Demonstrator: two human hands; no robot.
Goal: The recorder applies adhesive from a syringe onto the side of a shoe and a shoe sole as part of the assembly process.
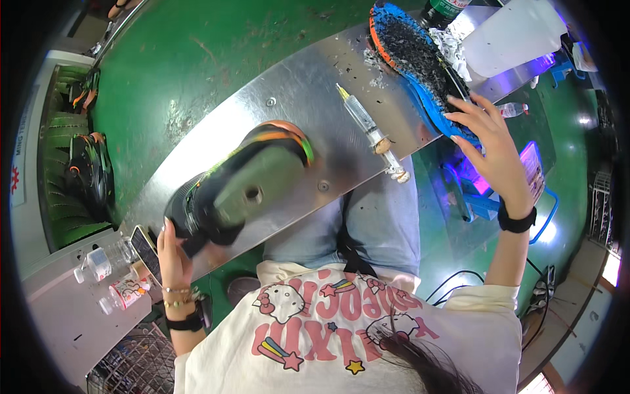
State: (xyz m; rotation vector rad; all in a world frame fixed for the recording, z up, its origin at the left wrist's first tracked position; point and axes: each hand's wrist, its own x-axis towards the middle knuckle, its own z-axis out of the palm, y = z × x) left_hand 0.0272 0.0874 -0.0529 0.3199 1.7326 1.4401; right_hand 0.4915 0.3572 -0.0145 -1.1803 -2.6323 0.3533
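Note:
A dark shoe [216, 203] with orange and green trim lies across the metal bench, its outline partly blurred. At its near-left end my left hand [174, 262] grips the shoe, fingers along its side; the thumb's contact is hard to make out. My right hand [491, 141] is open with fingers spread, beside the near end of a blue sole-shaped piece [425, 98] with an orange edge, covered in black crumbs. Whether the fingertips touch it I cannot tell. Between the two lies a syringe [362, 117] with a yellow tip and clear barrel.
The metal bench [282, 85] slants across my lap. A white plastic container [515, 39], crumpled tissue [451, 49] and a dark green-labelled bottle [447, 10] stand at the far right. Bottles [126, 290] and a phone [146, 251] sit at left, near a green rack [72, 177] with shoes.

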